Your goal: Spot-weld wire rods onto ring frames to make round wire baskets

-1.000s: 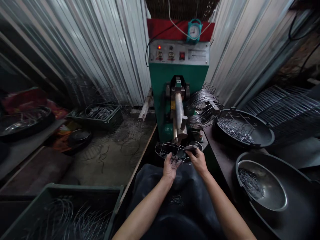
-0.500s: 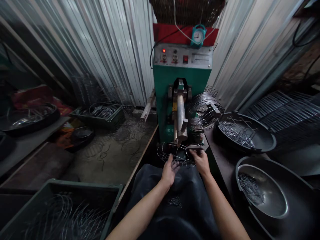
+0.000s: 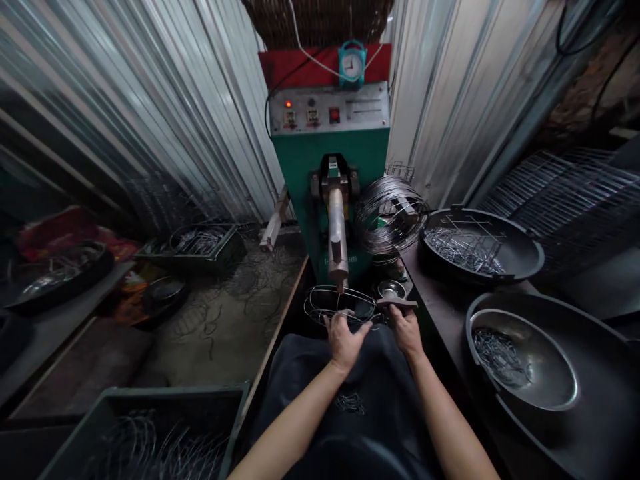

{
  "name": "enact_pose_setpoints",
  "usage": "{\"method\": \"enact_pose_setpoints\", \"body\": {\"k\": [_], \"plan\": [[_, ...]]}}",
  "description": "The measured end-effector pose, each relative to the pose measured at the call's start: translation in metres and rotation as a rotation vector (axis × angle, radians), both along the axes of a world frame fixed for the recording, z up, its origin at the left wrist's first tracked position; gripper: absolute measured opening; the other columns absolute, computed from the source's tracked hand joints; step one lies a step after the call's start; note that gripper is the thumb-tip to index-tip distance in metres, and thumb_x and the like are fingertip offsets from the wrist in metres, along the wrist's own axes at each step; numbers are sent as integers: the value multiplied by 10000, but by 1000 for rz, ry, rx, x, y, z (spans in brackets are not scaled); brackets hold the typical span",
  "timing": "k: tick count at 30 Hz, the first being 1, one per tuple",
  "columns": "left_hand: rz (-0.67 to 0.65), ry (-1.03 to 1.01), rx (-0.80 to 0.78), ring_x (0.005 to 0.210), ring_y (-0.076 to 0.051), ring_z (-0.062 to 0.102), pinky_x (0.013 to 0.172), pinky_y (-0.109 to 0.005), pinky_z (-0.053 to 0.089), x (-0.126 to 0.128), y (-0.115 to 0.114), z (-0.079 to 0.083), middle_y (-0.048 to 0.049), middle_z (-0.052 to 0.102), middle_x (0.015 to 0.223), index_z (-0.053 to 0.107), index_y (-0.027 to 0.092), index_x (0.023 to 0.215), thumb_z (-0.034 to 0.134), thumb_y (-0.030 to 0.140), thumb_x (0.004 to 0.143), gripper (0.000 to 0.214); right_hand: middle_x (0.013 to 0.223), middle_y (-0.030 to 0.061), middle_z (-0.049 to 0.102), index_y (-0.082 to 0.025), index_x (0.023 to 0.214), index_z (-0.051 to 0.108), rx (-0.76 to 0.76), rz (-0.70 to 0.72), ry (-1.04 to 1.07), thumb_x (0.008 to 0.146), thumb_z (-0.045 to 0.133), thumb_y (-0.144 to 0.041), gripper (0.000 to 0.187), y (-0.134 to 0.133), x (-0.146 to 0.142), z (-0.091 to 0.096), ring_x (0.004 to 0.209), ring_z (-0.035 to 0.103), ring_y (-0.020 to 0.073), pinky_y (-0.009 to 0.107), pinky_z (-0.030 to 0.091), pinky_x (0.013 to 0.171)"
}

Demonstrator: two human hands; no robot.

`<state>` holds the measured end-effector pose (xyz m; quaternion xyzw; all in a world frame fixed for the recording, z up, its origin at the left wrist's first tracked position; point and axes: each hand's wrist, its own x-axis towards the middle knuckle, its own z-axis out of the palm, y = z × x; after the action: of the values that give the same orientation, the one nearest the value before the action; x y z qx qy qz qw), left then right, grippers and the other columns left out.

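A round wire frame (image 3: 306,308) sits under the electrode tip of the green spot-welding machine (image 3: 295,180). My left hand (image 3: 344,341) is at the frame's near side, fingertips touching or just over the wire, thumb spread to the right. My right hand (image 3: 406,330) grips a flat dark bar (image 3: 400,304) at the frame's right side; whether bar and wire touch I cannot tell. Just behind the bar is a small metal bowl (image 3: 391,289). Short bent wire pieces (image 3: 350,403) lie on the dark apron (image 3: 305,373) over my lap.
A coil of wire rings (image 3: 390,213) hangs right of the machine's arm. Two dark pans (image 3: 525,257) (image 3: 595,353) with wire pieces stand on the right. A green crate (image 3: 170,395) with curved wires is at lower left, another crate (image 3: 225,250) behind it. A wooden edge (image 3: 274,333) runs along my left.
The view has swung right. My left hand has moved in to the frame's near edge, thumb out to the right. My right hand has drawn back slightly, still holding the bar.
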<state>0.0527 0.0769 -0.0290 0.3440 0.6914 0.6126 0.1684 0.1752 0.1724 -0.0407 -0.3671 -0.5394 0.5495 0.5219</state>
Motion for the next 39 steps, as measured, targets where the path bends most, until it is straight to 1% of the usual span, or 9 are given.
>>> {"method": "enact_pose_setpoints", "body": {"k": [4, 9, 15, 18, 21, 26, 32, 34, 39], "plan": [[-10, -63, 36, 875, -239, 522, 1072, -487, 66, -1, 4, 5, -17, 557, 732, 587, 229, 671, 806, 295, 521, 273, 910, 55, 683, -191, 922, 624, 44, 4, -64, 705, 647, -431, 325, -4, 9, 6, 885, 621, 234, 392, 481, 818], [-30, -206, 65, 804, -214, 518, 1042, -487, 183, -2, 3, 14, 5, 527, 668, 575, 226, 592, 830, 228, 461, 287, 915, 57, 681, -191, 901, 631, 112, 113, -138, 732, 619, -403, 272, -2, 16, 21, 893, 618, 229, 383, 465, 852], [-58, -181, 70, 670, -155, 498, 834, -320, 392, -5, -5, 11, 16, 515, 632, 559, 201, 629, 811, 269, 505, 288, 820, 57, 688, -185, 825, 646, 80, 97, -259, 723, 615, -414, 253, -3, 19, 40, 827, 630, 247, 400, 477, 804], [-35, -229, 77, 614, -134, 481, 712, -271, 400, -9, -12, 5, 28, 512, 619, 544, 196, 690, 779, 315, 556, 296, 860, 48, 679, -201, 880, 649, 212, 209, -267, 757, 590, -386, 230, -12, 9, 56, 849, 623, 223, 365, 477, 808], [6, -264, 96, 613, -126, 478, 685, -257, 389, -15, -20, -1, 33, 510, 621, 535, 193, 702, 770, 333, 567, 305, 885, 38, 667, -218, 901, 644, 331, 279, -287, 766, 588, -361, 204, -19, -5, 66, 851, 615, 203, 342, 476, 807], [9, -249, 102, 630, -125, 480, 681, -251, 383, -24, -32, -6, 32, 508, 630, 530, 192, 693, 767, 323, 572, 297, 835, 36, 667, -204, 853, 632, 258, 195, -269, 759, 582, -382, 207, -23, -23, 58, 817, 619, 212, 357, 488, 787], [10, -214, 54, 619, -131, 483, 680, -255, 380, -29, -38, -2, 34, 515, 615, 532, 195, 685, 766, 299, 568, 282, 928, 51, 655, -243, 949, 637, 550, 312, -420, 796, 565, -301, 179, -34, -24, 59, 890, 604, 214, 369, 467, 831], [9, -194, 48, 616, -132, 480, 676, -254, 376, -31, -40, -2, 32, 516, 612, 532, 195, 677, 771, 305, 564, 286, 922, 54, 655, -246, 964, 631, 585, 332, -444, 801, 560, -290, 184, -36, -22, 63, 890, 601, 217, 377, 467, 826], [1, -187, 56, 625, -134, 498, 679, -253, 380, -31, -44, -4, 29, 529, 632, 532, 198, 705, 770, 297, 573, 289, 874, 35, 645, -222, 919, 623, 409, 353, -389, 810, 551, -323, 165, -33, -22, 65, 833, 605, 198, 342, 481, 782]]}}
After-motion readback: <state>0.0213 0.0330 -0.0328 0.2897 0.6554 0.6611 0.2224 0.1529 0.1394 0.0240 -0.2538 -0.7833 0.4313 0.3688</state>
